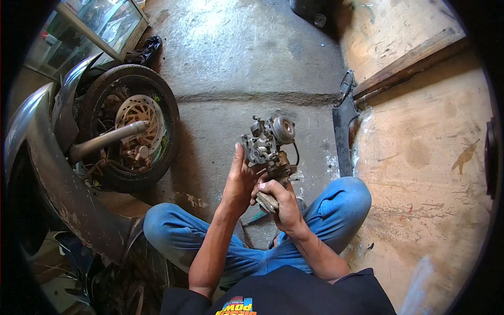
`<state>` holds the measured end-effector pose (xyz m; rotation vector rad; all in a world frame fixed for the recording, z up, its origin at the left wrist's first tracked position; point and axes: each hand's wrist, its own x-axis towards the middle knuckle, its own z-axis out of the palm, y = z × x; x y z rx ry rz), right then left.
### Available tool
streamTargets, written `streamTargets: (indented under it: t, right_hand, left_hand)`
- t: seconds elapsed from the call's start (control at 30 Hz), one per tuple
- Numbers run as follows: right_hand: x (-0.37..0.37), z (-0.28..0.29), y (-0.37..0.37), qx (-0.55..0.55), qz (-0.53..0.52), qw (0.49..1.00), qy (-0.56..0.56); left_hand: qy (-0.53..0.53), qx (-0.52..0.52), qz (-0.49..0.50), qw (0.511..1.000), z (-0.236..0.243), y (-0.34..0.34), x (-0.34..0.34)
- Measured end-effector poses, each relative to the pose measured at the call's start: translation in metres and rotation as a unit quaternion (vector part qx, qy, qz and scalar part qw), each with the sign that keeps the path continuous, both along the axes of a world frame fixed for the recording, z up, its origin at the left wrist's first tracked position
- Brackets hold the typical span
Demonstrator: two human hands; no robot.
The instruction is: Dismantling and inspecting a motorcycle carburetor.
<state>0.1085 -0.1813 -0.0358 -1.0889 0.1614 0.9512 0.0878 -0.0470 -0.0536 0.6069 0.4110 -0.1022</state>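
A metal carburetor (pixel 265 148) is held up in front of my crossed legs, with a round silver cap on its upper right and a thin black hose curving down its right side. My left hand (pixel 241 181) is closed round its lower left side, thumb pointing up along the body. Just below, my right hand (pixel 286 206) grips a small, dirty grey metal piece (pixel 268 201) between thumb and fingers. This piece is close under the brownish lower part of the carburetor; whether they touch I cannot tell.
On the left lies a motorcycle wheel (pixel 169 100) with a brake disc and fork tube, beside a curved, scratched fender (pixel 39 131). A glass cabinet (pixel 94 37) stands far left. To the right, a black plastic panel (pixel 343 131) leans near a wooden wall (pixel 415 142).
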Motion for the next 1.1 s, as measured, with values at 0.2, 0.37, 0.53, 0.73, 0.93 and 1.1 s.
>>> streamTargets:
  t: [0.2, 0.37, 0.53, 0.73, 0.93, 1.1]
  right_hand:
    - [0.005, -0.008, 0.001, 0.008, 0.051, 0.995, 0.088]
    - [0.002, -0.001, 0.009, -0.012, 0.063, 0.998, 0.021]
    - [0.006, 0.005, 0.009, -0.180, 0.072, 0.926, -0.325]
    - [0.016, 0.037, 0.026, -0.202, 0.070, 0.808, -0.549]
    - [0.011, 0.036, 0.038, -0.165, 0.005, 0.889, -0.427]
    - [0.008, 0.033, 0.043, -0.158, 0.024, 0.899, -0.408]
  left_hand:
    - [0.040, 0.001, 0.060, 0.997, 0.000, -0.001, 0.001]
    - [0.065, 0.052, 0.136, 0.987, -0.005, 0.010, -0.006]
    - [0.054, 0.057, 0.206, 0.975, 0.008, 0.024, -0.012]
    - [-0.001, 0.021, 0.207, 0.978, 0.036, 0.021, -0.020]
    - [-0.002, 0.027, 0.186, 0.982, 0.030, 0.018, -0.024]
    - [0.008, 0.066, 0.218, 0.974, 0.029, 0.026, -0.030]
